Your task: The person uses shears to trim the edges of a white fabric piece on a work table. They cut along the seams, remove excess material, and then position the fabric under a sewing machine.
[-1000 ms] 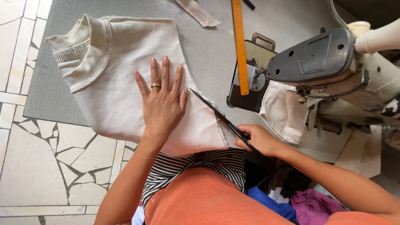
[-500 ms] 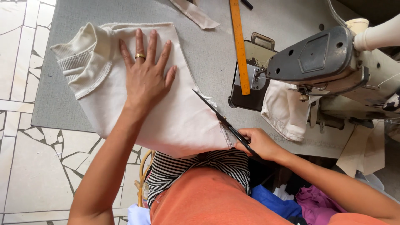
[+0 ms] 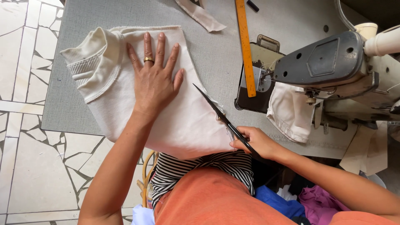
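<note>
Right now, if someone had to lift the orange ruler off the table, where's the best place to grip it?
Grip the orange ruler near its far end, coming from the left. Its near end rests against the sewing machine, and it lies flat on the grey table, so probably pinch the long edges there.

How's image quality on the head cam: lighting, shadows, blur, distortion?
Head view: even, soft daylight, no hard glare; a faint shadow lies under the left hand on the cream garment. Focus is sharp on the scissors in the right hand and on the sewing machine. No motion blur shows. Wide-angle bowing bends the grey table edge and the floor tiles at the left.
</note>
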